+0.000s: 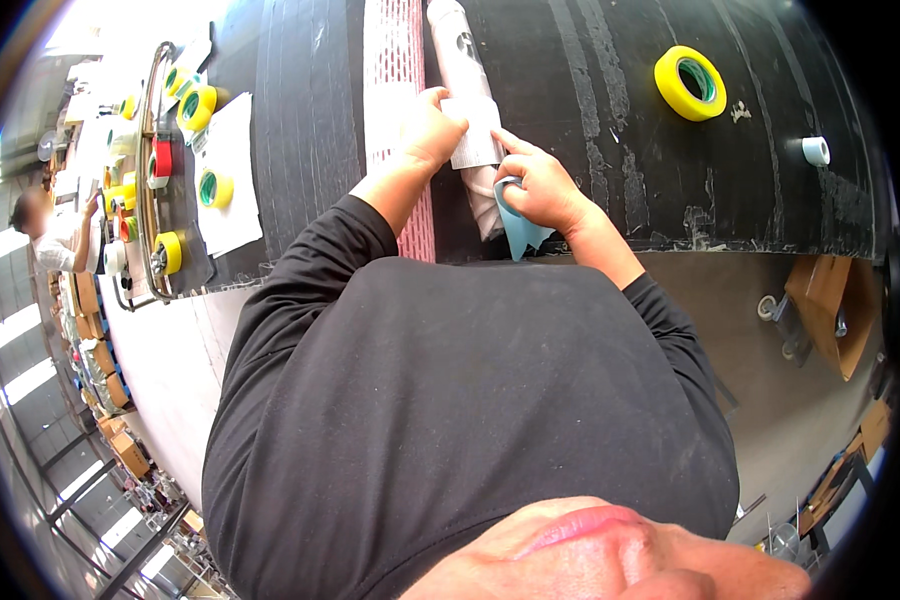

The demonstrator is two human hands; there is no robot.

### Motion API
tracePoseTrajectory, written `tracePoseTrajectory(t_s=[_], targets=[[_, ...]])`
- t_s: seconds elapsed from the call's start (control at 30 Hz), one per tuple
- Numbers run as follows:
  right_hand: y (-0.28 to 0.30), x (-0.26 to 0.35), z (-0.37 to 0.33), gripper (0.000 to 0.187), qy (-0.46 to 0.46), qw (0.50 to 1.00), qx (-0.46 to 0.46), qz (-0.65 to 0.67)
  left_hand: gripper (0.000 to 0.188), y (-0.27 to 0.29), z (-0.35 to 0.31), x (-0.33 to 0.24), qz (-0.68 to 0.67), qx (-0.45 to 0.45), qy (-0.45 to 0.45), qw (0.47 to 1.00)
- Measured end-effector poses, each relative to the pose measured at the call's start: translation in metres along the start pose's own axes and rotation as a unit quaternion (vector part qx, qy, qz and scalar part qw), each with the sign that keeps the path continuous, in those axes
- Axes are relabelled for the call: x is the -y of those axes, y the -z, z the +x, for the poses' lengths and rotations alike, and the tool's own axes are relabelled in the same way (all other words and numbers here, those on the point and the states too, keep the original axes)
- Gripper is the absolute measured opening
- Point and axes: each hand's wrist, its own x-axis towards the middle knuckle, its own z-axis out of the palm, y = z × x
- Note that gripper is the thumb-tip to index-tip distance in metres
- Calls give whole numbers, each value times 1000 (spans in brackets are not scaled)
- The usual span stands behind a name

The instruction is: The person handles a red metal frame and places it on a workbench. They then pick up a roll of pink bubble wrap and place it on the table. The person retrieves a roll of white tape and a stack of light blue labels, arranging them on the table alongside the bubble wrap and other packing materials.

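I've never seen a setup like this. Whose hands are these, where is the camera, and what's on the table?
There's no robot here, just human bare hands. The single picture comes from a wide fisheye camera worn on the head, looking down, so straight edges bend. On the black table lies a long wrapped package, with a pink-and-white strip to its left. The left hand and right hand both touch a white sheet on the package; the right also holds a light blue sheet. Farther right lies a yellow tape roll.
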Motion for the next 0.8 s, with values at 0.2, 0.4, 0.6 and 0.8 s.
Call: tracePoseTrajectory(t_s=[0.2,0.4,0.6,0.8], targets=[[-4,-20,9,17,-43,996,-12,83,54,15,-20,-37,241,-53,-178,952],[-2,-38,27,19,-76,988,13,133,31,27,-48,-57,327,94,-119,933],[6,-25,46,21,-106,989,87,55,34,15,-65,-41,255,121,-61,957],[1,-30,32,13,-135,978,29,154,32,24,-63,-50,242,149,-64,957]])
